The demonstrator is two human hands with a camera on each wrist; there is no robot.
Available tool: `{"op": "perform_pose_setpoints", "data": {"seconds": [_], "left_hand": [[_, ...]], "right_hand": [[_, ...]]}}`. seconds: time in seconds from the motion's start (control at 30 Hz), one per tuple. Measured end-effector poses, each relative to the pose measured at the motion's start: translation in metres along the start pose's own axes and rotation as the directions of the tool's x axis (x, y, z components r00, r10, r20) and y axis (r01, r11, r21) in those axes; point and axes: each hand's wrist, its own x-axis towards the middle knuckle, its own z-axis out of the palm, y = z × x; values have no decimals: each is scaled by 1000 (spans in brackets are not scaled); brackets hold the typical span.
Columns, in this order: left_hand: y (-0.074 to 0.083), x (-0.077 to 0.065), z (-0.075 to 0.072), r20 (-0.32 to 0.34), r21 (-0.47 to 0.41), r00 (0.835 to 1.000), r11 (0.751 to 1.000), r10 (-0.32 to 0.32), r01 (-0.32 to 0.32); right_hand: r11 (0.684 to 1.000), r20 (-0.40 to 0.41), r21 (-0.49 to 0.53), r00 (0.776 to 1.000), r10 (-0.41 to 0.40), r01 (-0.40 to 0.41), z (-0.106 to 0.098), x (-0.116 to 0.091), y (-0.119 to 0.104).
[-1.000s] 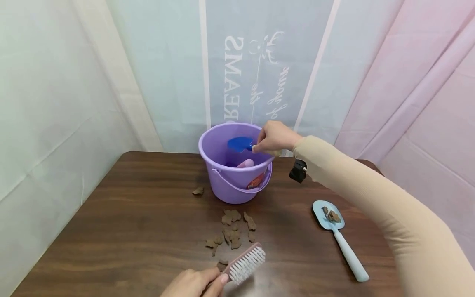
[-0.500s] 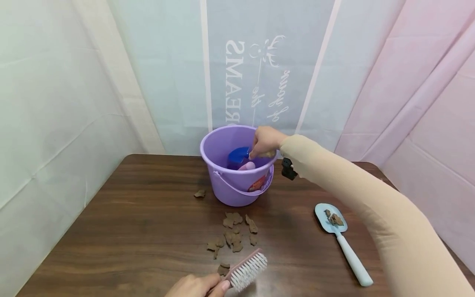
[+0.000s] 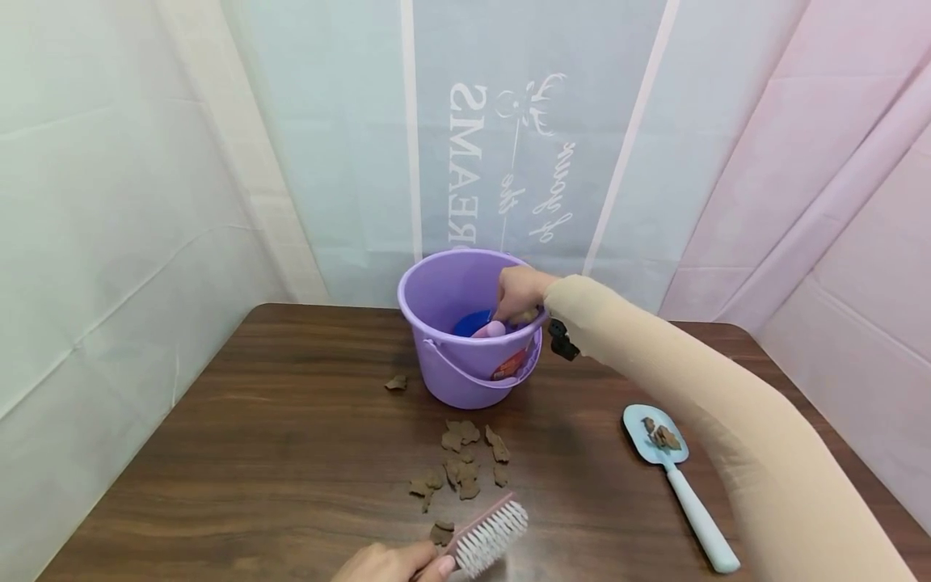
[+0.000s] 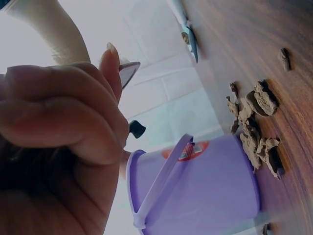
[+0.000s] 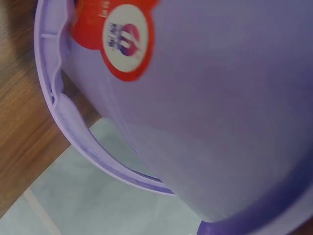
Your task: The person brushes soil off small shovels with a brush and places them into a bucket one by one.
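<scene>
My left hand (image 3: 393, 563) grips the handle of a pink brush with white bristles (image 3: 493, 537), held over the near part of the table with the bristles facing right. Curled fingers (image 4: 63, 112) fill much of the left wrist view. Inside the purple bucket (image 3: 461, 380), my right hand (image 3: 518, 293) reaches over the right rim and holds a small blue trowel (image 3: 471, 323) low down; its handle is mostly hidden by the fingers. Beside the blade a pink rounded handle end (image 3: 495, 329) shows. The right wrist view has only the bucket's outer wall (image 5: 210, 98), no fingers.
Brown dry flakes (image 3: 461, 477) lie scattered between bucket and brush, with a lone flake (image 3: 396, 382) left of the bucket. A light blue shovel (image 3: 701, 521) bearing a few flakes rests at right. Curtains (image 3: 349, 121) hang around the wooden table (image 3: 254, 453).
My right hand has lowered the blue trowel from the bucket's rim level deeper inside. The left hand with the brush stays nearly in place; the whole view has shifted slightly.
</scene>
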Motion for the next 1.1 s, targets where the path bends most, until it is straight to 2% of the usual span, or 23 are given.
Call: {"op": "perform_pose_setpoints", "data": {"seconds": [0.4, 0.6, 0.73, 0.87, 0.97, 1.1], "left_hand": [[-4, 1, 3, -5, 14, 999, 999, 47, -47], [-3, 1, 1, 18, -12, 1000, 1000, 5, -5], [-3, 2, 1, 18, -33, 1000, 999, -20, 21], [-4, 4, 3, -9, -13, 1000, 1000, 14, -14], [-3, 5, 5, -29, 16, 998, 998, 55, -55], [-2, 8, 7, -34, 20, 997, 997, 76, -75]], "right_hand": [[986, -91, -161, 994, -52, 37, 9, 1, 5], [985, -178, -159, 980, -89, 61, 9, -7, 2], [992, -317, -109, 944, -91, 59, 14, -19, 4], [995, -450, -74, 888, -96, 70, 20, -31, 5], [994, -504, -40, 857, -105, 99, 21, -38, 9], [989, -546, 17, 830, -114, 147, 23, -48, 17]]}}
